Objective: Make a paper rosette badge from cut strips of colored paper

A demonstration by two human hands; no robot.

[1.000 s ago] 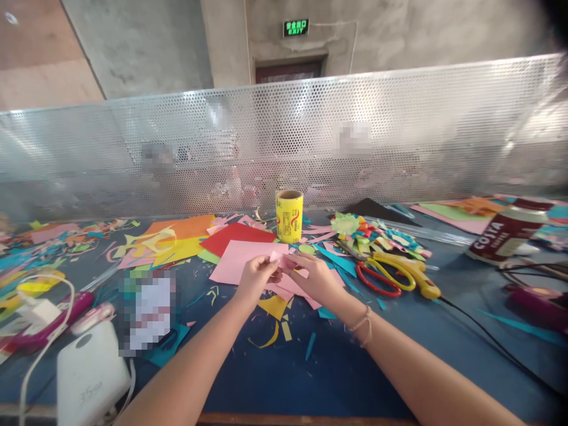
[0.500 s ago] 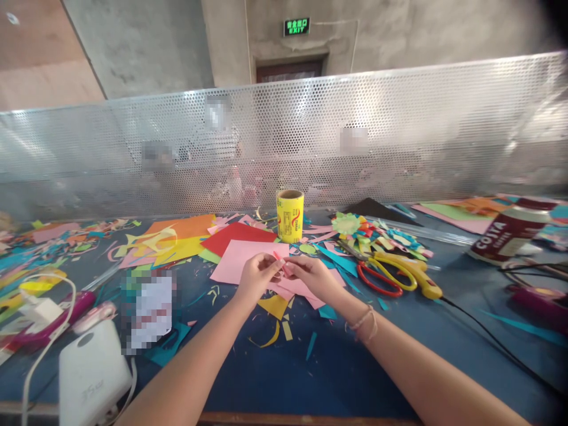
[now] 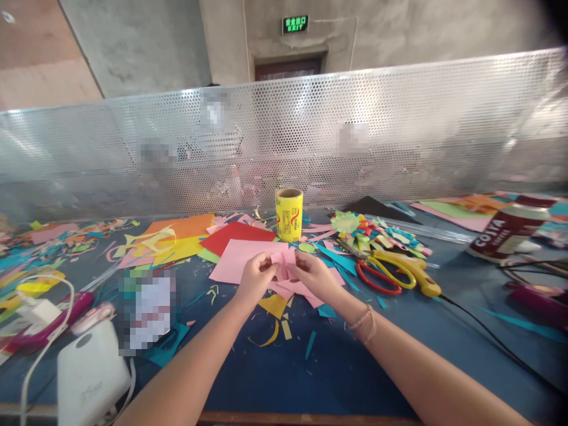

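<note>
Between my two hands is a small creased piece of pink paper (image 3: 283, 264), spread out with a fold line showing. My left hand (image 3: 257, 275) pinches its left edge. On the opposite edge, the thumb and fingers of my right hand (image 3: 313, 276) are closed. Below and behind the hands lies a larger pink paper sheet (image 3: 233, 260) with more pink pieces on the table. A red sheet (image 3: 237, 234) sits just beyond it. Yellow scraps (image 3: 273, 305) lie under my wrists.
A yellow cardboard roll (image 3: 289, 216) stands behind the hands. To the right are red-handled scissors (image 3: 379, 279), a yellow glue gun (image 3: 426, 281) with a black cord, and a tilted Costa bottle (image 3: 510, 231). A white power bank (image 3: 93, 373) lies front left. A perforated metal screen (image 3: 275, 136) rises behind.
The pink paper, folded narrow before, is now opened out flat between my fingers. My hands have moved slightly apart; the surrounding things stay in place.
</note>
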